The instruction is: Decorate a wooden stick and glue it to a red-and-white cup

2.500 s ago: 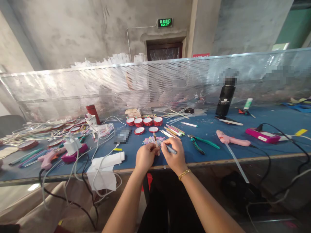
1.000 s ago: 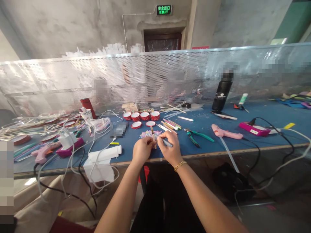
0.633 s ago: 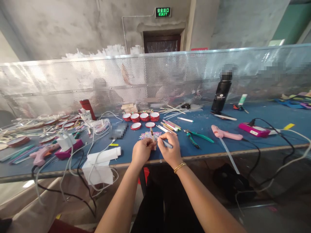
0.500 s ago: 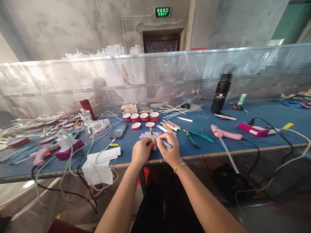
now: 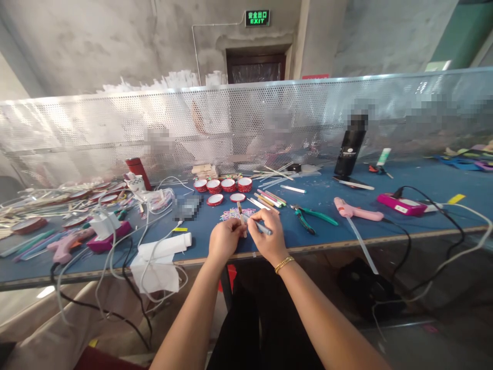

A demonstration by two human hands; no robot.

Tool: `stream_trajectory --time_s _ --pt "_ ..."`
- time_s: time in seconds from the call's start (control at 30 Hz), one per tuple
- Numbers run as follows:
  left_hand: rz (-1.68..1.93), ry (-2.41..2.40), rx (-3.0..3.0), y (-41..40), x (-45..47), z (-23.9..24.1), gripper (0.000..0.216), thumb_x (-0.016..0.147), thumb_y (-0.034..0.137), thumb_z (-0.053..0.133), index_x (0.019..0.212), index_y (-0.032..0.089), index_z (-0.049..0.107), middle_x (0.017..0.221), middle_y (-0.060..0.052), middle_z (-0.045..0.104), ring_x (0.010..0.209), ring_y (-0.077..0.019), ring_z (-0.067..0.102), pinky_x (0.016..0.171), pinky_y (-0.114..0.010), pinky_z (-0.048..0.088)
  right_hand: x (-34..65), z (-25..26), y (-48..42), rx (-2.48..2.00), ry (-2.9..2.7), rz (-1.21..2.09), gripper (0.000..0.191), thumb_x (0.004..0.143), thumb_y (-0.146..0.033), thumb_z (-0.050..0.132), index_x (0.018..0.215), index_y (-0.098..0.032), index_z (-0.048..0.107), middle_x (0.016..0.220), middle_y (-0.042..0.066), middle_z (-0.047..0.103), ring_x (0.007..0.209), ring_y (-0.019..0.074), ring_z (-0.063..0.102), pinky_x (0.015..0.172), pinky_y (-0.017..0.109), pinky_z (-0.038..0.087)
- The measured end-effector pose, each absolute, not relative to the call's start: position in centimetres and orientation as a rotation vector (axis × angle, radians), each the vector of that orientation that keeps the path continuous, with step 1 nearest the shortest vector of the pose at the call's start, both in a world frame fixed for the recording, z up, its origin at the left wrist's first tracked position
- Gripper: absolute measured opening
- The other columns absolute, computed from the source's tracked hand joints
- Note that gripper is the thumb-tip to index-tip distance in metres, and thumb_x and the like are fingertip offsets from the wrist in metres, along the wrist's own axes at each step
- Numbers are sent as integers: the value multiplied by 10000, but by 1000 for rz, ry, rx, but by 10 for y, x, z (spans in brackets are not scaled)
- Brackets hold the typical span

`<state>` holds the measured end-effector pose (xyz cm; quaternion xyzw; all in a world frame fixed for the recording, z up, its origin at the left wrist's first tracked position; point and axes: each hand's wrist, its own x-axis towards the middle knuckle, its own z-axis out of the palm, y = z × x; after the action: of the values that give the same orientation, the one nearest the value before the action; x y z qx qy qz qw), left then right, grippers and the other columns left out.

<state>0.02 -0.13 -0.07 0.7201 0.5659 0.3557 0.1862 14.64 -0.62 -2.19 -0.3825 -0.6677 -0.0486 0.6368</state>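
My left hand [image 5: 225,239] is closed on a thin wooden craft stick [image 5: 239,209], which stands up between my two hands with a dark mark on it. In my right hand [image 5: 268,234], a grey-blue marker pen [image 5: 263,227] is held in a writing grip, its tip end turned toward the stick. Fingers hide the pen's tip and the stick's lower part. Just beyond my hands lies a heap of small pastel-coloured pieces [image 5: 230,214]. Several coloured markers [image 5: 271,198] lie behind my right hand.
Red-rimmed round tins [image 5: 228,185] stand in a row at the back. Right of my hands are green-handled pliers [image 5: 318,215], a pink glue gun [image 5: 358,211] and a black bottle [image 5: 349,149]. Leftward lie a white roll [image 5: 165,245], tangled cables and another pink glue gun [image 5: 63,247].
Almost nothing differs. Both hands keep their place and hold, with the pen shifted only very slightly against the stick.
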Motion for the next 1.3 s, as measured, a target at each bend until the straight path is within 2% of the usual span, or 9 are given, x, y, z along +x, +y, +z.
stream_trajectory --time_s 0.67,0.87,1.3 --pt "982 1598 2058 -4 1 4 240 855 322 570 644 212 596 640 21 647 621 -146 541 590 -257 309 147 -21 -6 -877 -1535 -114 148 893 -215 571 752 -236 535 711 1 637 722 196 586 792 362 421" --pt "968 1605 2035 -4 2 5 222 856 334 580 678 214 636 666 18 669 643 -149 561 598 -256 321 148 -22 -6 -904 -1519 -87 144 898 -226 568 757 -238 541 731 12 645 752 204 595 810 373 432" --pt "964 1603 2042 -5 1 5 232 860 330 576 662 214 610 640 26 642 625 -146 538 591 -255 311 147 -21 -6 -865 -1507 -113 147 891 -204 577 753 -236 538 720 3 638 730 204 588 809 374 422"
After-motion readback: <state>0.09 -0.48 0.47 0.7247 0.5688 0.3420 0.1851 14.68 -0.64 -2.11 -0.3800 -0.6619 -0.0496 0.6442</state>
